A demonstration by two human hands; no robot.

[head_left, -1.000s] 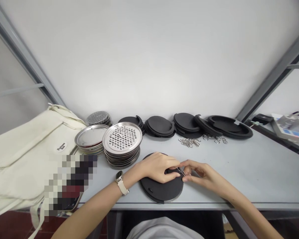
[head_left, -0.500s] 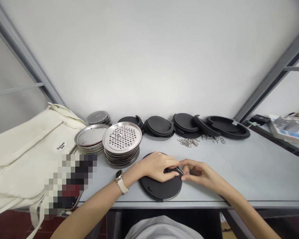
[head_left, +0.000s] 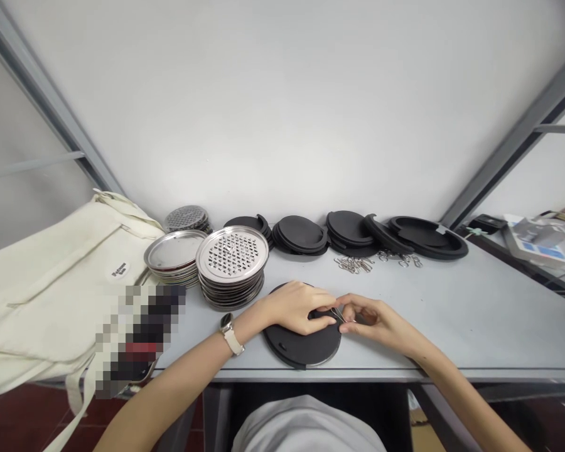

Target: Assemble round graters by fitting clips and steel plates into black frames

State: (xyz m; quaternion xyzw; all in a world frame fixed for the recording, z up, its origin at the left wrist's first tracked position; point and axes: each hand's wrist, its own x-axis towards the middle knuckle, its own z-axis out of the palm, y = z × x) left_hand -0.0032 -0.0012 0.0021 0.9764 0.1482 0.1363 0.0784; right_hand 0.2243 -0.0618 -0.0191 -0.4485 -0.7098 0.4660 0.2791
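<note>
A black round disc [head_left: 306,348] with a metal rim showing at its lower right lies flat near the table's front edge. Across its top rests my left hand [head_left: 297,307], its fingers and thumb closed about the disc's right side. My right hand [head_left: 376,319] pinches a thin bent metal wire hook [head_left: 338,313] between thumb and fingers, right at that side of the disc. The tips of both hands nearly meet there. Whether the hook passes through the disc is hidden by my fingers.
Perforated metal grater discs [head_left: 233,254] stand stacked at left, beside plain metal plates [head_left: 174,250]. Several black discs [head_left: 301,233] and a large black ring [head_left: 456,248] line the wall. Loose wire hooks [head_left: 355,265] lie before them. A cream bag [head_left: 61,282] covers the left end.
Both hands stay at the disc's right side with the wire hook between them; the right fingers have shifted slightly. The whole view has moved a little.
</note>
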